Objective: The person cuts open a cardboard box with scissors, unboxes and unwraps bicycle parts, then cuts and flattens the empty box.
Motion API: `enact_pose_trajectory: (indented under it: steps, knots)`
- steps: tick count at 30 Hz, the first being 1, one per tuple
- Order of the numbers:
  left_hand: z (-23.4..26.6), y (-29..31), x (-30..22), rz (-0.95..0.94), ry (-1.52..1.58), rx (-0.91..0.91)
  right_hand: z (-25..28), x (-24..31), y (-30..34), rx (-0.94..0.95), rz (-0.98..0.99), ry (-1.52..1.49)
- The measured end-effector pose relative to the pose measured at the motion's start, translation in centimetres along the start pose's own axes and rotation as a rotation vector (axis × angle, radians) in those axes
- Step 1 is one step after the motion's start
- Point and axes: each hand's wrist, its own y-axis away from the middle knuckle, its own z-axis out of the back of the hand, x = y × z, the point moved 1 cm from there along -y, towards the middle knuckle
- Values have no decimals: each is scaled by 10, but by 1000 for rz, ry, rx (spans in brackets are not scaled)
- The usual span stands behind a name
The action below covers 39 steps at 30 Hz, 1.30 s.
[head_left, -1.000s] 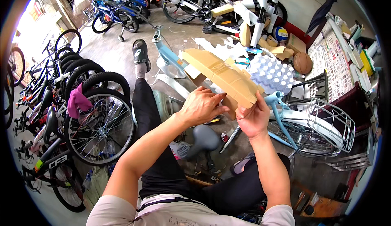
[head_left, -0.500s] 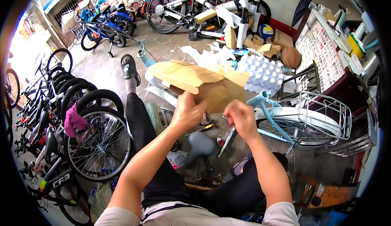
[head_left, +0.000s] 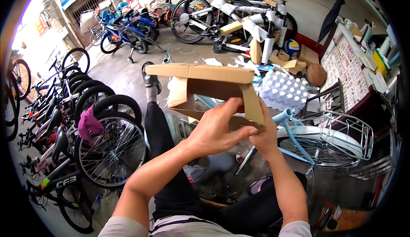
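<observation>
A brown cardboard box is held up in front of me, its open mouth facing me. My right hand grips the box's right side from outside. Across the lower edge of the opening lies my left hand, its fingers reaching into the box beside the right flap and its thumb stretched out towards my right hand. The left fingertips and whatever lies deep in the box are hidden. Below my hands are a metal tube and a dark bicycle saddle.
A pale blue bicycle frame with a wire rack lies at the right. Shrink-wrapped bottles and a basketball sit beyond it. Bicycles line the left, with a pink cloth on one wheel. Wrapped bicycles stand at the back.
The box has turned so its mouth faces me. My right hand has gone from beside the box to gripping its right side; my left hand has moved right, into the opening. The view has shifted slightly.
</observation>
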Motion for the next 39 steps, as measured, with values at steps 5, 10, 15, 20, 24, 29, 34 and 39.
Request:
enact_pose_trajectory:
  steps: [5, 10, 15, 20, 24, 29, 34, 39]
  knots:
    - [45, 12, 8, -320, -624, -39, 16, -13, -2, 74, 28, -46]
    - [109, 27, 34, -184, -835, 315, 24, -1, -3, 57, 17, -58]
    - [128, 17, 23, -180, -900, 530, 34, -3, -4, 59, 21, -35]
    - [148, 22, 42, -325, -943, -119, 44, -7, -4, -38, -217, -157]
    - [132, 23, 55, -131, -971, -560, 37, -5, 1, -47, -246, -423]
    - [100, 24, 75, -69, -712, -913, 45, -14, 0, -77, -356, -654]
    - [91, 56, 125, 432, 676, -297, 52, -21, -4, -87, -398, -778]
    - [74, 86, 156, 688, 695, -265, 46, -23, 1, 14, -564, -727]
